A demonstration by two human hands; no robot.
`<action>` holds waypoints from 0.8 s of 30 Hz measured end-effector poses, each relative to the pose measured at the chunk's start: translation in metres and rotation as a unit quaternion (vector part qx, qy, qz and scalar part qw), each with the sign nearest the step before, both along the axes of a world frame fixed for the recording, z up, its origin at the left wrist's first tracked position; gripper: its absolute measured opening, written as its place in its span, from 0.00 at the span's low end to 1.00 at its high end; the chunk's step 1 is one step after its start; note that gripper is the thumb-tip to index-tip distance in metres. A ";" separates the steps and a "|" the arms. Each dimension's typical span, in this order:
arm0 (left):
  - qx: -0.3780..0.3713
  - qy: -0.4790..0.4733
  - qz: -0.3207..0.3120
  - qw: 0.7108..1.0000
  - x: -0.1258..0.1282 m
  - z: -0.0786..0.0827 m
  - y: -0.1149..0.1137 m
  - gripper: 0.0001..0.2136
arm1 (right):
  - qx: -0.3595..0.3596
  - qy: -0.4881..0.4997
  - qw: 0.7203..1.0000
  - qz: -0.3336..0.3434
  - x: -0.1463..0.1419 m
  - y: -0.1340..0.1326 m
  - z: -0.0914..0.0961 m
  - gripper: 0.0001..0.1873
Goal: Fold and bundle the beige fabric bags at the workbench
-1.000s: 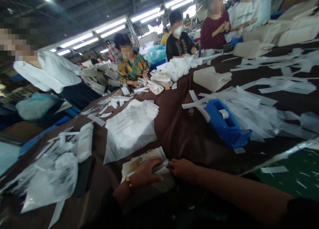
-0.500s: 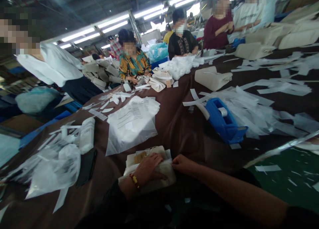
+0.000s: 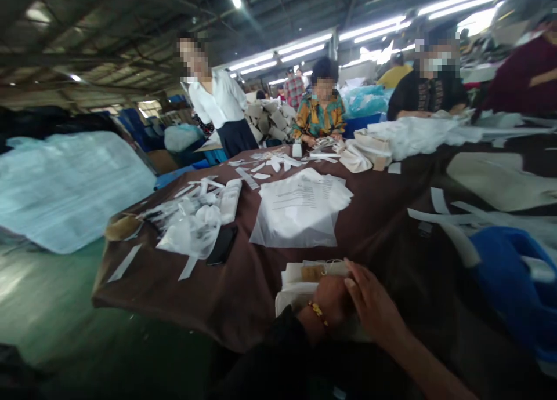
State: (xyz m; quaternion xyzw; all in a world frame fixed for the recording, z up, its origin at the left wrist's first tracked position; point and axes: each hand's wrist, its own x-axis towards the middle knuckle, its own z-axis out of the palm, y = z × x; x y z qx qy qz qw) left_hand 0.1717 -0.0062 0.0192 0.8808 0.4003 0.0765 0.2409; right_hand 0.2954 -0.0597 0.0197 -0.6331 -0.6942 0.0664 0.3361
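My left hand (image 3: 328,307), with a beaded bracelet at the wrist, lies on a folded cream canvas bag (image 3: 296,290) at the near table edge. A small kraft tag (image 3: 312,273) on a thin string sits on the bag just beyond that hand. My right hand (image 3: 369,301) is beside and partly over the left, its fingers apart and nothing held in them. Most of the bag is hidden under both hands. A clear plastic sleeve with a printed sheet (image 3: 300,211) lies farther along the brown table cover (image 3: 174,290).
A blue tape dispenser (image 3: 509,278) sits close on the right, beside white strips. A black phone (image 3: 223,244) and a heap of plastic wrap (image 3: 191,232) lie to the left. Seated co-workers face me across the table. Beyond the table's left edge lies a pale blue bundle (image 3: 65,185).
The view has swung left, carrying the table and tape dispenser rightward in the frame. My right hand has moved closer to my left, and both remain at the bag.
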 end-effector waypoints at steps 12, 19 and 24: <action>-0.052 -0.042 -0.042 0.997 -0.210 -0.023 -0.009 0.13 | 0.033 -0.141 0.989 0.029 -0.008 0.001 -0.036 0.16; -0.003 -0.113 -0.045 0.993 -0.181 -0.037 0.012 0.11 | 0.086 -0.247 0.962 0.081 -0.035 0.001 -0.025 0.38; -0.118 -0.268 0.191 0.937 -0.173 -0.023 -0.008 0.11 | 0.041 -0.247 0.968 0.024 -0.059 0.008 -0.029 0.38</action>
